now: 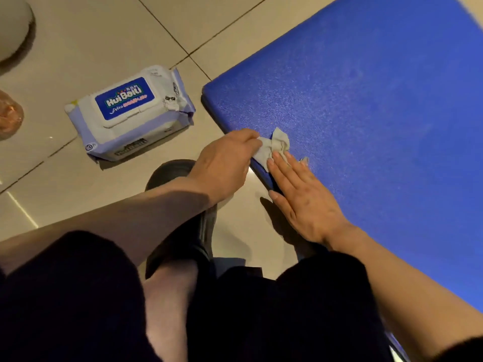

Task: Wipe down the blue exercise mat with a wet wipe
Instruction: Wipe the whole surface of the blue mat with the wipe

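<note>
Head view, only one camera: blue exercise mat [366, 113] lies flat on tiled floor [104, 35], near corner towards the person; wet wipe [273, 147] sits crumpled on the mat right at that near edge; left hand [224, 163] pinches the wipe's left side, fingers curled onto it; right hand [305, 197] lies flat, fingers straight, fingertips pressing the wipe's lower edge, palm across the mat edge; looks like the wipe is being spread or folded, not swept yet, though fingertip contact under the left hand is hidden so hard to be sure; pack of wipes [130, 111] on the floor just beside the mat corner, lid down; dark slipper [180, 205] under the left forearm; mat shows no clear wet streaks, lighting dim, so wiped area cannot be told; judged: wipe fetched and on the mat, wiping barely begun at the near corner, nearly whole surface left.
</note>
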